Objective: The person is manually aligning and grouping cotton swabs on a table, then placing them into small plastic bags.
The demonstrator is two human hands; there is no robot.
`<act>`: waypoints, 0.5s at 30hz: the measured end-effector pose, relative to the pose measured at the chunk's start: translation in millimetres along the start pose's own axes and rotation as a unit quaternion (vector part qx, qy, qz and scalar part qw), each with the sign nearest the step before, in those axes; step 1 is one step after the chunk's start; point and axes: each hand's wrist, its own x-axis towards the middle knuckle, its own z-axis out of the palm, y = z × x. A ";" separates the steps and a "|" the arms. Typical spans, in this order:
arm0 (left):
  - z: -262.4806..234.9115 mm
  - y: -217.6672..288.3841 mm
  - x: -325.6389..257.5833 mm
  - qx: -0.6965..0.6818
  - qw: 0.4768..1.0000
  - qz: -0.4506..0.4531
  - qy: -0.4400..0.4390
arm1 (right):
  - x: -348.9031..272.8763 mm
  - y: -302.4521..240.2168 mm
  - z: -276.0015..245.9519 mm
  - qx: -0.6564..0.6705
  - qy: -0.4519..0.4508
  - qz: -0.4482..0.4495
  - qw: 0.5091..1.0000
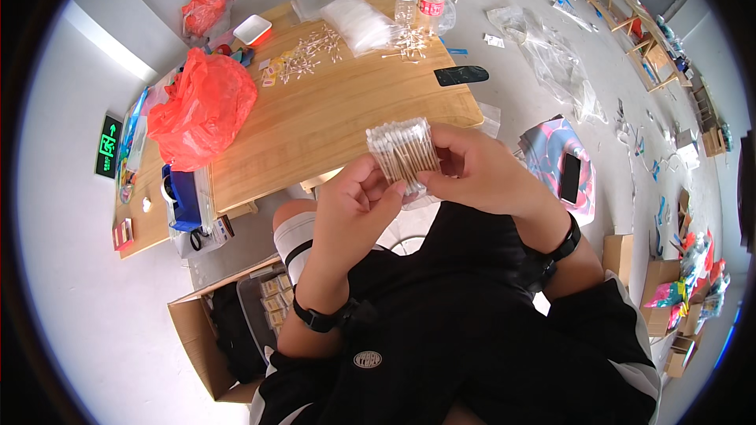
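A bundle of cotton swabs point(403, 149) with wooden sticks and white tips is held up between my two hands, above my lap and in front of the table's near edge. My left hand point(358, 201) grips its lower left side, thumb across the front. On the right side, my right hand point(482, 169) is closed around the bundle with its thumb near the bottom. Clear plastic shows under the sticks, though whether it wraps the whole bundle I cannot make out. Loose swabs point(315, 53) lie scattered across the far part of the wooden table point(315, 126).
A red plastic bag point(206, 106) and a blue tape dispenser point(183, 198) are at the table's left. Clear bags point(358, 22) and two bottles point(431, 4) stand at the back. A black phone point(570, 178) lies on a patterned stool to the right. An open cardboard box point(193, 346) sits lower left.
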 end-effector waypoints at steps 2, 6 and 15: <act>-2.2 -2.5 -0.3 0.017 1.000 0.000 -0.002 | -0.8 -9.7 2.2 -0.098 0.005 0.006 0.995; -2.1 -2.7 -0.6 0.018 1.000 -0.007 0.001 | -1.3 -4.6 0.2 -0.070 0.004 -0.011 0.997; -1.8 -0.9 -1.1 0.023 1.000 -0.010 0.000 | -0.2 3.6 -0.5 -0.051 -0.002 -0.004 0.999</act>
